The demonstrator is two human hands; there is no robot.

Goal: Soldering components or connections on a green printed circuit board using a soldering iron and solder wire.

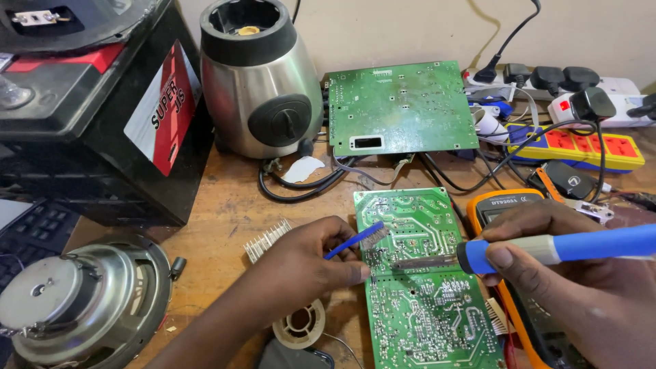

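Up at the left, a black case [89, 102] takes the most room on the wooden bench [225, 212], with a steel blender base [260, 78] beside it and a bare speaker [75, 304] low in the left corner. Behind, a big green board [400, 106] lies flat near the wall, wires trailing from its front edge, and power strips [581, 137] crowd the right.

Nearer, a long green board [420, 273] lies solder side up between the two hands, its right edge against an orange meter [509, 205], which sits partly under the right hand.

That right hand [567, 273] is closed around the blue handle of a soldering iron [547, 247], whose metal tip rests low across the board's middle. The left hand [301, 263] pinches a small blue brush [359, 238], bristles on the board just above the tip, thumb pressing the board's left edge.

To my eye, the work is cleaning or reworking joints in that middle band. It would go well with the iron held shallow, touching only the one joint, the brush sweeping away from the hot tip, and the thumb keeping the board from sliding.

Smallest, a finned heatsink [266, 239] lies left of the hand and a solder spool [301, 324] under the wrist.
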